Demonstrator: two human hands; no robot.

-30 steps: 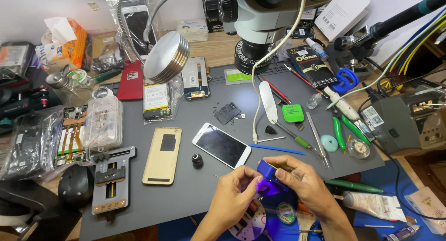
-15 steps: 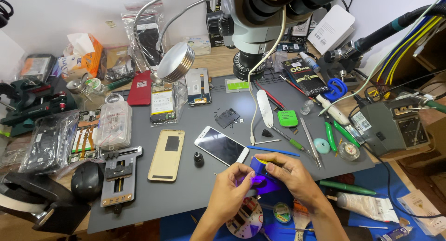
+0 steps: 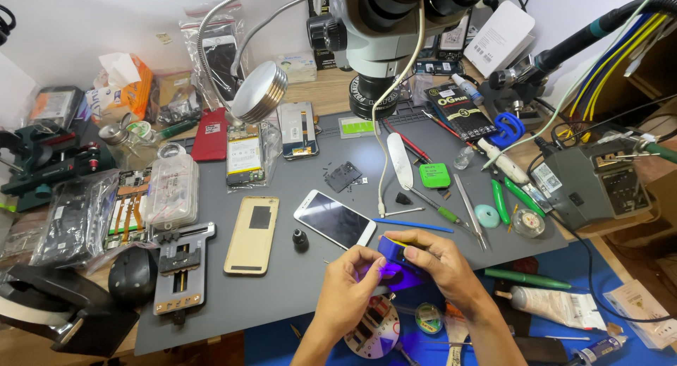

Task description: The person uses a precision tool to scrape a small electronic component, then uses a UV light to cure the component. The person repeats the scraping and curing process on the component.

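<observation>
While both hands meet at the near edge of the grey mat (image 3: 296,295), the right hand (image 3: 437,264) grips a small blue lamp (image 3: 396,253) from above, its fingers curled over the top. The lamp shines purple light down onto the left hand (image 3: 349,285), whose fingertips (image 3: 372,257) pinch something tiny right under it, too small to make out. Just to the far left lies a white phone (image 3: 334,218), face up.

Work mat (image 3: 296,281) on the counter (image 3: 331,91): phone (image 3: 334,218) at centre, back cover (image 3: 252,235) to its left, tweezers (image 3: 466,209) to its right, microscope (image 3: 384,27) behind.
</observation>
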